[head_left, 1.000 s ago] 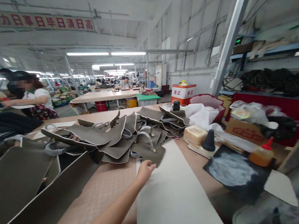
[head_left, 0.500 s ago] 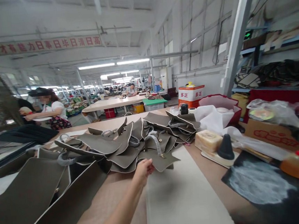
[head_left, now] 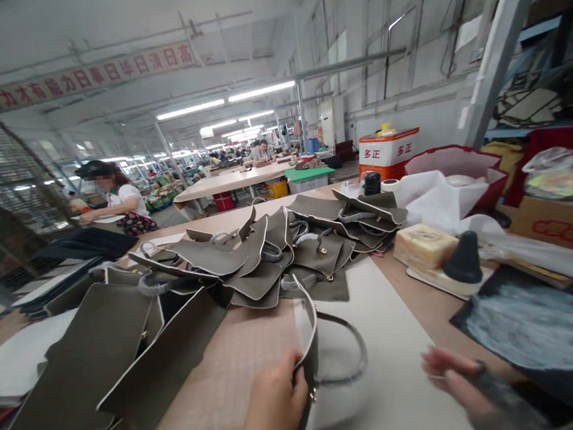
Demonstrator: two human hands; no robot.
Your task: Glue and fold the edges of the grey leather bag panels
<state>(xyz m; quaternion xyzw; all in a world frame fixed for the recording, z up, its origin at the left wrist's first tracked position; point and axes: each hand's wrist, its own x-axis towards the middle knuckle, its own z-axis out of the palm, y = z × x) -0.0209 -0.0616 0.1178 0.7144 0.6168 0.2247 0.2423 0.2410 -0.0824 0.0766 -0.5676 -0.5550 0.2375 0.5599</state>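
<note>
My left hand [head_left: 277, 400], low in the middle, grips the edge of a grey-brown bag panel [head_left: 311, 347]. The panel stands upright, and its wrapped handle loops out to the right. At the lower right, my right hand [head_left: 456, 381] is apart from the panel and blurred, with its fingers extended and nothing in them. Beyond the hands lies a heap of similar panels [head_left: 253, 288] with wrapped handles and small gold fittings. More large panels [head_left: 102, 351] lie at the left. A pale sheet [head_left: 378, 341] is under the held panel.
On the right are a cream block [head_left: 424, 246], a dark cone [head_left: 463, 260] and a black board [head_left: 536, 320] with white smears. A red bag [head_left: 488, 177] stands behind them. At the back left a person [head_left: 119, 199] works; a metal post [head_left: 503, 55] rises at right.
My left hand has drawn one panel from the heap toward me and now holds it upright. My right hand has come into view at the lower right. The camera view has shifted.
</note>
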